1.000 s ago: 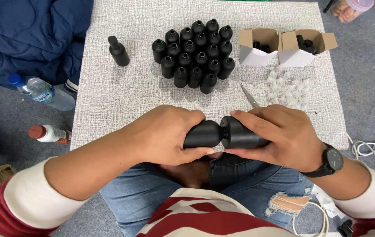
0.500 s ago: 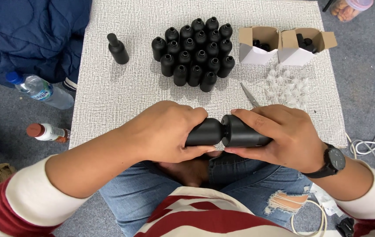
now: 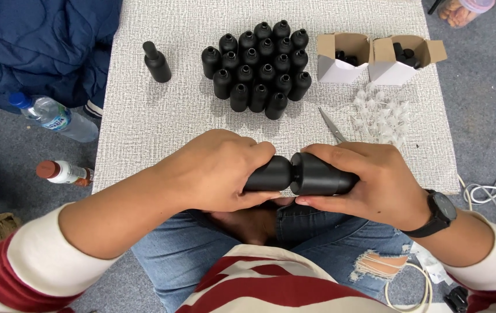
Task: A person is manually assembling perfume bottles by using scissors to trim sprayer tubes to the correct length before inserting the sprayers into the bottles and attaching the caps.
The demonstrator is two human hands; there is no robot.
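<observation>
Evidently the left hand (image 3: pixel 216 171) and right hand (image 3: pixel 364 174) each gripped one matte black bottle (image 3: pixel 268 174), necks butted together above the lap. Uneven pressure could slip them apart. At twelve o'clock: nineteen clustered bottles (image 3: pixel 259 68), one lone bottle (image 3: pixel 156 61), two cartons (image 3: pixel 340 58).

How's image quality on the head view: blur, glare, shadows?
Head view: sharp throughout, no motion blur on the left hand or right hand; light soft and even, faint shadows beside the cluster of black bottles; held matte bottle shows only dull sheen; slight wide-angle stretch at edges.
</observation>
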